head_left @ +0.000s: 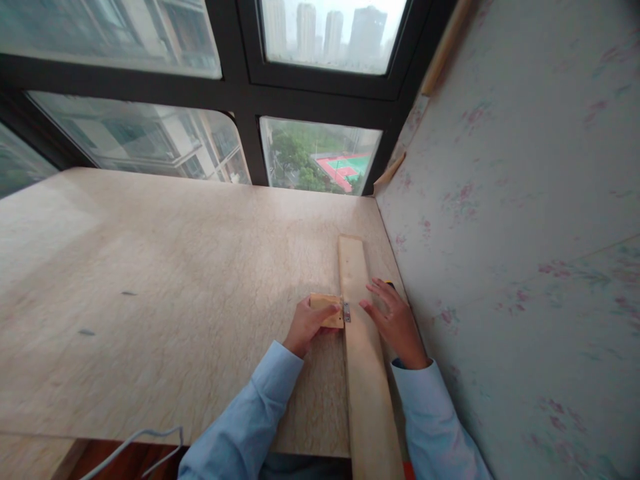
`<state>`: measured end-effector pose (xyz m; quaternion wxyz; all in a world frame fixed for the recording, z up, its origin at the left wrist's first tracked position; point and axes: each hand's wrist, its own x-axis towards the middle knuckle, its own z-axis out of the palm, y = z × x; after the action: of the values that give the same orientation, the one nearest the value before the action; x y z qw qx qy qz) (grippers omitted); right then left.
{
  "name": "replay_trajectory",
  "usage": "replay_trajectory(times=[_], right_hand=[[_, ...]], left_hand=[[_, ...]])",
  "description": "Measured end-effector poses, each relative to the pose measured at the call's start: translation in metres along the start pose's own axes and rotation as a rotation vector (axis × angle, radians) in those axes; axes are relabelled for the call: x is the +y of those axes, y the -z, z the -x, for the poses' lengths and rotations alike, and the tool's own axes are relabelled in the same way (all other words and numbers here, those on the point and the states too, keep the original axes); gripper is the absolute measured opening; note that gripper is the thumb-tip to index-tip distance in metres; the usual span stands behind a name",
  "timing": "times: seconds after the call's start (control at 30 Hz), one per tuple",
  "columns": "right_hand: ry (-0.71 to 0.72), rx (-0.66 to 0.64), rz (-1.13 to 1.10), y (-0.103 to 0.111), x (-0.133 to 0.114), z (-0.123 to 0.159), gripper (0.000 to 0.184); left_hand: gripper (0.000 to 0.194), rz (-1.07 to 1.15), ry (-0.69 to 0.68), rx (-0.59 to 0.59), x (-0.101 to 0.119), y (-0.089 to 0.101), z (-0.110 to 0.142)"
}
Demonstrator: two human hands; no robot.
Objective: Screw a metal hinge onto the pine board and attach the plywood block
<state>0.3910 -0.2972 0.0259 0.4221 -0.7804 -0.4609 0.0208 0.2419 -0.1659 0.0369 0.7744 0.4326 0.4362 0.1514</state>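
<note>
In the head view, a small rectangular light-wood block (325, 311) is gripped between thumb and fingers of the left hand (306, 325), lower centre of the frame, beside a small silver metal hinge (347, 312) on a long pale wooden board (364, 347). The right hand (397, 325) is held open at the board's right edge.

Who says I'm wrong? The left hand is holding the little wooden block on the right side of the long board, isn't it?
Not quite: the head view shows the little wooden block on the left side of the long board. The left hand is holding it.
</note>
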Motion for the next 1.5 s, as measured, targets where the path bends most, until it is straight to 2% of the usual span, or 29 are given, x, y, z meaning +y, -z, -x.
replay_trajectory(times=[0.3,0.53,0.63,0.83,1.5], right_hand=[[0.046,-0.105,-0.019,-0.013,-0.004,0.005,0.037],[0.076,-0.183,-0.026,-0.019,-0.010,0.008,0.034],[0.089,-0.184,-0.018,-0.021,-0.012,0.009,0.033],[0.099,-0.187,-0.009,-0.023,-0.012,0.010,0.032],[0.139,-0.248,0.017,-0.020,-0.022,0.010,0.031]], left_hand=[[0.020,0.026,0.016,0.065,-0.003,0.000,-0.002],[0.024,0.034,0.002,0.030,-0.002,0.000,0.000],[0.030,0.042,-0.010,-0.010,-0.002,0.000,0.000],[0.040,0.047,-0.011,-0.017,-0.005,0.002,-0.001],[0.036,0.016,-0.064,0.012,-0.007,0.001,-0.001]])
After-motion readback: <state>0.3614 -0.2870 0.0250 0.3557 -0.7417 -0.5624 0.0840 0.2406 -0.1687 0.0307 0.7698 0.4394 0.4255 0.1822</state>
